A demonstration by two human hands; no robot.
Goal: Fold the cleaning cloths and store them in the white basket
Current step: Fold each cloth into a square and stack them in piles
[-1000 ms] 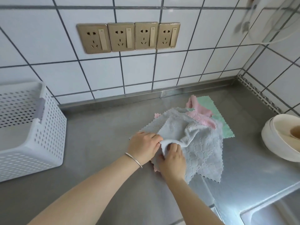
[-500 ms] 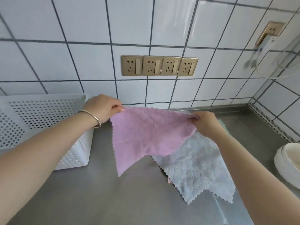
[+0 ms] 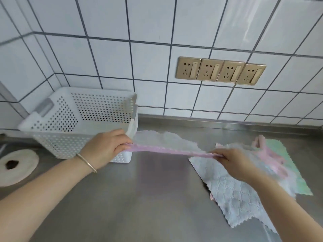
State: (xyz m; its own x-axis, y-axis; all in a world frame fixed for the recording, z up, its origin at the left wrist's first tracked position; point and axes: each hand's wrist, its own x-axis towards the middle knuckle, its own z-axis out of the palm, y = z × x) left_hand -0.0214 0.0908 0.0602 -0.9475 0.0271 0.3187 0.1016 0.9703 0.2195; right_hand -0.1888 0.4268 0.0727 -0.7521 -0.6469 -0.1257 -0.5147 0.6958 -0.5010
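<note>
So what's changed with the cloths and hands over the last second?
Both hands left the grey cloth and took hold of the pink cloth, left hand and right hand each pinching one end. It hung down half a second ago; now it is stretched almost level above the counter. The grey cloth, the green cloth and the basket look unmoved; the view swung left.

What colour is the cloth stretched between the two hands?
Pink cloth, with a paler underside; seen in the head view.
</note>
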